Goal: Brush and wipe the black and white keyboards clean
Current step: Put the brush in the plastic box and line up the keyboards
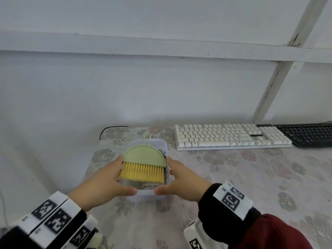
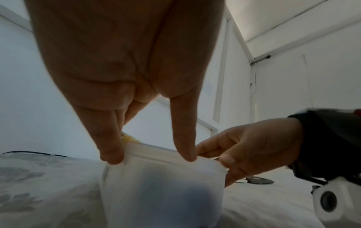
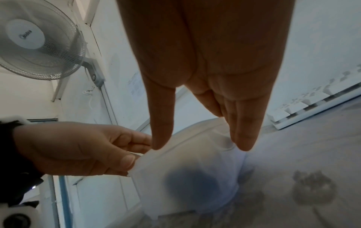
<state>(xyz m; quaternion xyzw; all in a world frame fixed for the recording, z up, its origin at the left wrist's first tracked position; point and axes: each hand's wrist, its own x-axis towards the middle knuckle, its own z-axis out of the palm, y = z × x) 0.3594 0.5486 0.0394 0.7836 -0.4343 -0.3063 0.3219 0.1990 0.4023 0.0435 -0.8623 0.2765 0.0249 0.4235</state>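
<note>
Both hands clamp a clear plastic box (image 1: 162, 143) on the table (image 1: 233, 177): left hand (image 1: 104, 184) and right hand (image 1: 183, 182) fingers gripping its sides. A green brush (image 1: 143, 164) sits in it between them. Further back right, untouched: white keyboard (image 1: 231, 136), then black keyboard (image 1: 310, 134).

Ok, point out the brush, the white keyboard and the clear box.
brush (image 1: 144, 155): head view, on its green half-round back above the yellow bristles.
white keyboard (image 1: 231, 136): head view, on the middle key rows.
clear box (image 2: 162, 185): left wrist view, on its frosted near wall.
</note>
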